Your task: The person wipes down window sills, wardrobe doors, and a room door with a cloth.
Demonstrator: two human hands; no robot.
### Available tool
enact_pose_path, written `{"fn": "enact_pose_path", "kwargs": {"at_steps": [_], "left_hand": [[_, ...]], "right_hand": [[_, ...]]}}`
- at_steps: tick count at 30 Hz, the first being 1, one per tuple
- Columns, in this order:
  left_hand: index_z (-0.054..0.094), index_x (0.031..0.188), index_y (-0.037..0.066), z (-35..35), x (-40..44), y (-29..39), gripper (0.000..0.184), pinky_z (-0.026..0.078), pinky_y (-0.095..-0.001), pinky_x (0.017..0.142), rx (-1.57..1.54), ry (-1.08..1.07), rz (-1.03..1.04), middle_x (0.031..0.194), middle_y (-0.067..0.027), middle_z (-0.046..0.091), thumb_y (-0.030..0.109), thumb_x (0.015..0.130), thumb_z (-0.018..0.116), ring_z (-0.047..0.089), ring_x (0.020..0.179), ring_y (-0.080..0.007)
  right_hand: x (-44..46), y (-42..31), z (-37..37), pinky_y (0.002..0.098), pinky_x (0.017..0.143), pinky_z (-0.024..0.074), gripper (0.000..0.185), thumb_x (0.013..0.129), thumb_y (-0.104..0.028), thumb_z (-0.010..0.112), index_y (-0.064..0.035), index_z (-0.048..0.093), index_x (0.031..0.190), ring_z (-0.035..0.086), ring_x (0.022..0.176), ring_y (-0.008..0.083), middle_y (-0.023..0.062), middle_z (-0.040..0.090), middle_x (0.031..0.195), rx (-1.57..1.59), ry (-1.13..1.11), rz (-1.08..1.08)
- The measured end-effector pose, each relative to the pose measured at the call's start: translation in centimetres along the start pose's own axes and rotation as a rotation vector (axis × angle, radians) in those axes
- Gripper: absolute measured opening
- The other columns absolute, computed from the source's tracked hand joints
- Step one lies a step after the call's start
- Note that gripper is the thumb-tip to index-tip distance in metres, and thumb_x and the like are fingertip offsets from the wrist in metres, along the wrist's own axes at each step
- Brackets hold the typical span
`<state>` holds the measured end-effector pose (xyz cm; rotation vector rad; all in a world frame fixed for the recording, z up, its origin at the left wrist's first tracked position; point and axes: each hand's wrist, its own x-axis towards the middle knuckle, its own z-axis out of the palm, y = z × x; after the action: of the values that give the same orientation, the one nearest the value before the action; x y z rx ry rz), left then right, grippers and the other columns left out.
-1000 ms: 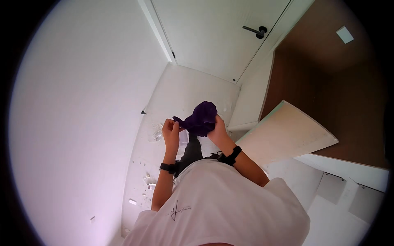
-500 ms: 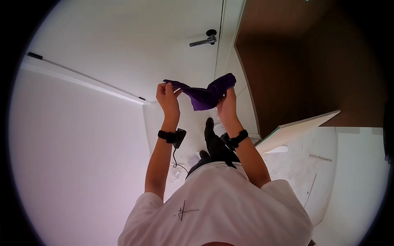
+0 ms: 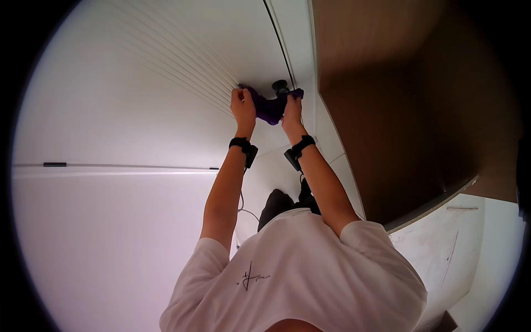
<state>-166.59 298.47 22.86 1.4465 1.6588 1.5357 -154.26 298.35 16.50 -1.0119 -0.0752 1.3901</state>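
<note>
A dark purple cloth [image 3: 269, 109] is stretched between my two hands, in front of the white door [image 3: 166, 72]. My left hand [image 3: 242, 106] is closed on the cloth's left end, with fingers and thumb pinched together. On the other side, my right hand [image 3: 292, 110] grips the right end. Just behind and above the cloth is the round black base of the door handle [image 3: 280, 85]; the lever is mostly hidden by the cloth and my right hand. Whether the cloth touches the handle cannot be made out.
A brown open cabinet [image 3: 387, 144] stands to the right, with a board edge [image 3: 431, 207] along its lower side. A white wall [image 3: 116, 238] is at the left. Black straps with small devices and a cable are on my wrists.
Both hands have risen and moved forward with the cloth, from above the floor to the door handle. I have come closer to the door, and the view has turned.
</note>
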Motion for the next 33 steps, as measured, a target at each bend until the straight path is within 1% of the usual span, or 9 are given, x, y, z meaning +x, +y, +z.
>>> {"fn": "enact_pose_path", "kwargs": {"at_steps": [2,3,4,5,7,8,9,13,33], "left_hand": [[0.06,0.101,0.003,0.8,-1.1,-0.4,0.026,0.051,-0.0416,0.072,0.215,-0.166,0.02,0.086,-0.0157,0.069,0.029,0.1,0.056,0.067,0.081,-0.0301],[0.06,0.101,0.003,1.4,-1.5,-1.2,0.026,0.051,-0.0416,0.072,0.223,-0.189,0.021,0.086,-0.0157,0.069,0.029,0.1,0.056,0.067,0.081,-0.0301],[0.062,0.102,0.005,1.9,-1.9,-1.9,0.029,0.052,-0.0444,0.07,0.43,-0.271,0.116,0.084,-0.0163,0.07,0.032,0.101,0.053,0.068,0.079,-0.035],[0.064,0.103,0.006,3.0,-2.4,-2.5,0.032,0.054,-0.0472,0.068,0.635,-0.355,0.218,0.083,-0.017,0.071,0.035,0.102,0.05,0.069,0.077,-0.0399],[0.066,0.101,0.008,4.2,-1.7,-2.9,0.035,0.054,-0.0501,0.067,0.787,-0.442,0.192,0.083,-0.0175,0.071,0.036,0.102,0.047,0.069,0.076,-0.0423],[0.068,0.1,0.009,4.6,-1.4,-2.7,0.038,0.055,-0.053,0.065,0.942,-0.5,0.162,0.082,-0.018,0.072,0.038,0.102,0.044,0.068,0.074,-0.0448],[0.071,0.089,0.008,4.9,-1.4,-2.4,0.044,0.055,-0.0539,0.063,0.936,-0.496,0.277,0.079,-0.0205,0.072,0.038,0.102,0.041,0.069,0.071,-0.0447],[0.07,0.072,0.008,5.7,-1.7,-3.0,0.05,0.054,-0.0512,0.056,0.989,-0.413,0.229,0.071,-0.0211,0.069,0.037,0.101,0.041,0.069,0.068,-0.0426],[0.066,0.073,0.006,6.9,-3.0,-8.7,0.051,0.048,-0.0539,0.056,0.714,-0.35,0.228,0.069,-0.0205,0.067,0.039,0.101,0.04,0.064,0.065,-0.045]], "right_hand": [[2.0,2.2,-0.4,0.0404,0.089,0.0489,0.043,0.099,-0.024,0.049,-0.0006,0.047,0.135,0.056,0.115,0.029,0.0167,0.056,0.132,-0.156,-0.014,-0.187],[1.1,1.6,-0.2,0.0449,0.091,0.0482,0.041,0.1,-0.025,0.048,0.0027,0.047,0.131,0.059,0.115,0.0353,0.0243,0.059,0.128,-0.258,-0.016,-0.243],[0.4,1.0,0.0,0.0449,0.091,0.0482,0.041,0.1,-0.025,0.048,0.0027,0.047,0.131,0.059,0.115,0.0353,0.0243,0.059,0.128,-0.246,0.006,-0.239],[0.3,0.4,-0.4,0.047,0.091,0.0483,0.039,0.1,-0.025,0.047,0.0026,0.047,0.128,0.06,0.111,0.0395,0.0272,0.061,0.123,-0.375,-0.006,-0.258],[-0.8,-0.9,-0.2,0.0543,0.085,0.0494,0.032,0.102,-0.026,0.046,0.0016,0.046,0.117,0.063,0.097,0.0515,0.0333,0.066,0.103,-0.616,0.028,-0.325],[-1.1,-0.8,-0.6,0.0543,0.085,0.0494,0.032,0.102,-0.026,0.046,0.0016,0.046,0.117,0.063,0.097,0.0515,0.0333,0.066,0.103,-0.611,0.049,-0.318],[-1.2,-1.0,-0.8,0.0553,0.08,0.0504,0.03,0.103,-0.027,0.046,0.001,0.046,0.115,0.063,0.094,0.0524,0.0331,0.067,0.099,-0.666,0.022,-0.362],[-0.2,-0.2,-1.8,0.0556,0.07,0.0531,0.027,0.104,-0.027,0.046,-0.0007,0.043,0.109,0.065,0.083,0.0512,0.0304,0.068,0.086,-0.799,-0.004,-0.502],[-0.1,0.4,-2.7,0.0519,0.064,0.0538,0.029,0.099,-0.024,0.055,-0.0004,0.044,0.111,0.066,0.077,0.0447,0.024,0.068,0.087,-1.016,-0.031,-0.684]]}}
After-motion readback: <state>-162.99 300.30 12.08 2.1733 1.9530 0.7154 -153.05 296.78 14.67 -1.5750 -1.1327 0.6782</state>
